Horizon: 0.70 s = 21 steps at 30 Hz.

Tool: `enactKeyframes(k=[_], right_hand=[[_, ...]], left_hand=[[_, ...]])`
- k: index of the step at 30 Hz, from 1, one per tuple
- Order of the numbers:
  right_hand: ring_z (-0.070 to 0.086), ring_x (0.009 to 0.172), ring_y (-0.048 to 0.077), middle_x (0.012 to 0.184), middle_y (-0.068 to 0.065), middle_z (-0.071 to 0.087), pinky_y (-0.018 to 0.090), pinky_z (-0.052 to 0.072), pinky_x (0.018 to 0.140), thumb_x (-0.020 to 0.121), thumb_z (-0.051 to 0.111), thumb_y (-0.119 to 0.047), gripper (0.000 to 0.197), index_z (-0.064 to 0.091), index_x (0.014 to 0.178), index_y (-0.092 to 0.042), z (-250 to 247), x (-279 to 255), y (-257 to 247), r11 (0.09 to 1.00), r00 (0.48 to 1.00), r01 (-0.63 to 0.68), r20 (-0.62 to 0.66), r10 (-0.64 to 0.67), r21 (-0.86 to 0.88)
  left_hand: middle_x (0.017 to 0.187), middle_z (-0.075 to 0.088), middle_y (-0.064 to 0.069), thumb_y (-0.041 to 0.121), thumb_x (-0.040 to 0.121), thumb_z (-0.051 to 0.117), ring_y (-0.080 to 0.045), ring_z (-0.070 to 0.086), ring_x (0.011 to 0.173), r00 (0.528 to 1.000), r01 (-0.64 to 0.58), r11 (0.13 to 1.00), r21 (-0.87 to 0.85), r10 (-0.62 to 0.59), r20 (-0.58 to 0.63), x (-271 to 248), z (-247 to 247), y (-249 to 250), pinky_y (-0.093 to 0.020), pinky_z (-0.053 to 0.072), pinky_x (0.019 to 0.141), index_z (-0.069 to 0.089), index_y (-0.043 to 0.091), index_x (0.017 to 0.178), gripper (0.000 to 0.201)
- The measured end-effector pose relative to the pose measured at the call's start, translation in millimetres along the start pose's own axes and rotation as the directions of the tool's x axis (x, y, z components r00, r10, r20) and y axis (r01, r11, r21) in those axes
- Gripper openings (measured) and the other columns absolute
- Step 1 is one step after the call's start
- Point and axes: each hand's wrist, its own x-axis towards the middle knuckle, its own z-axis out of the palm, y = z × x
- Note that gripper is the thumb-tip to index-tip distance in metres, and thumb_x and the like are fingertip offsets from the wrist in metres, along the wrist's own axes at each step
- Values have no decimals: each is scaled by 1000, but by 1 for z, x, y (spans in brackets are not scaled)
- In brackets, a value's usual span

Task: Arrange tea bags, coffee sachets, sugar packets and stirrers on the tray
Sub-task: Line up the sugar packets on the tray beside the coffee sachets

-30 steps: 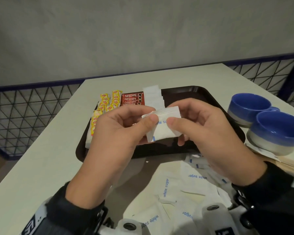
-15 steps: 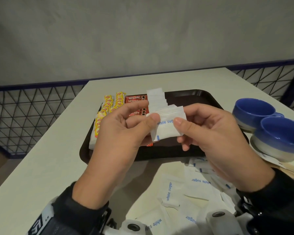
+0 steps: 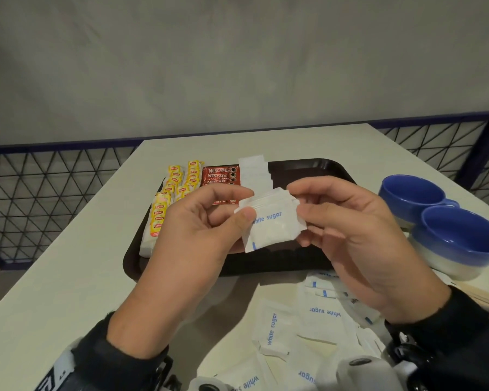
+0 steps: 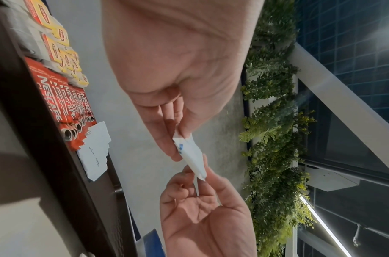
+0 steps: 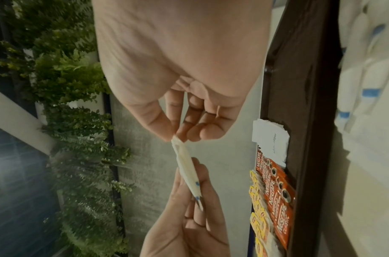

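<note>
A: Sugar packets (image 3: 271, 221), a small stack, are held above the tray (image 3: 316, 167); left hand (image 3: 198, 232) and right hand (image 3: 347, 230) each pinch one end.

B: Square the edges first, then lay them beside the white row (image 3: 254, 173).

A: And around?

B: Pale table (image 3: 68, 277), more packets (image 3: 322, 311) loose near you, two blue cups (image 3: 441, 218), grey wall.

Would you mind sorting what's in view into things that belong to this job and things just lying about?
Job: tray, tea bags, coffee sachets, sugar packets pinched in both hands, loose sugar packets, stirrers.
Lying about: two blue cups.
</note>
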Motion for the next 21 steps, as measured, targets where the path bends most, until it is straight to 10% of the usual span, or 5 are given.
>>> enactKeyframes(k=[6,16,21], right_hand=[[59,74,25,84,14,66,28,50,55,86,59,14,29,78,96,-6,-3,2,2,1000,1000,-23,-6,23,-4],[72,94,34,94,6,79,40,55,69,93,65,-15,18,80,84,-20,-1,1,4,985,999,-14,-44,7,-171],[68,79,31,90,12,78,40,52,70,87,64,-36,26,78,79,-16,2,-1,-2,989,995,-90,-46,86,-113]], left_hand=[[89,81,-5,11,89,67,-21,79,89,999,32,999,-23,-32,34,2,-4,1,-33,59,66,71,17,108,21],[87,81,-10,2,86,69,-21,79,81,995,51,998,-42,-47,90,-1,-1,1,-26,61,62,75,10,99,17],[82,80,-9,12,77,75,-21,78,79,999,16,1000,4,-16,35,-1,1,1,-32,60,66,76,10,96,20]])
